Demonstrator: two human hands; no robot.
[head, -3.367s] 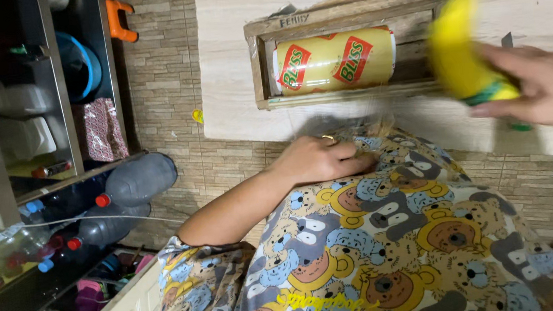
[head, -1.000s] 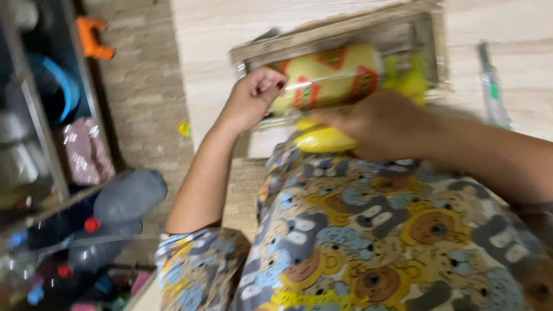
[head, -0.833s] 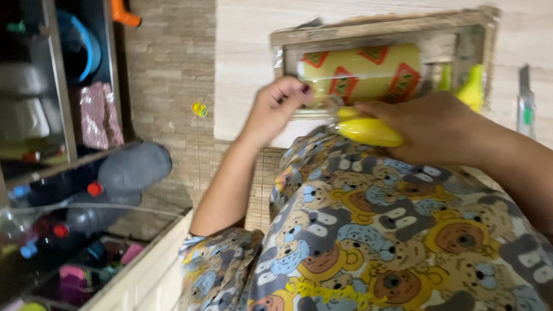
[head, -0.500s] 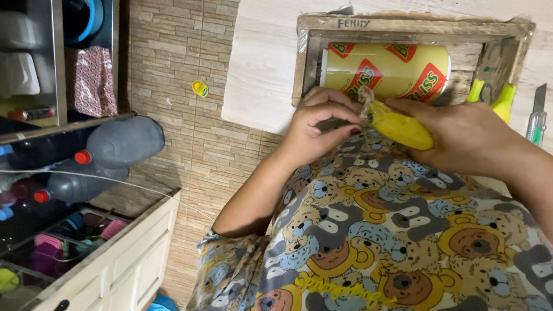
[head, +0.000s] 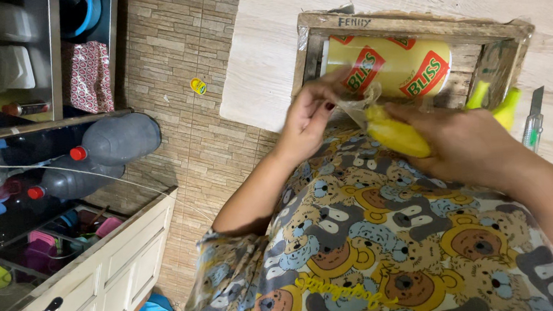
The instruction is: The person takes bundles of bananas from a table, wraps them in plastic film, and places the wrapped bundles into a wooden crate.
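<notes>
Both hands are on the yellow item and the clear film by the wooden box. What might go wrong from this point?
The thin clear plastic film pinched by the left hand looks crumpled; it may tear or bunch instead of wrapping smoothly. The smooth yellow oblong item sits only partly in the right hand and might slip. The green-handled utility knife lies close beside the right wrist on the pale wooden table, so a sideways move might knock it.

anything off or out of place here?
Mostly tidy. One oddity: a small yellow roll lies alone on the tiled floor, away from the table. A utility knife lies loose on the table by the wooden box; whether its blade is out is unclear.
</notes>
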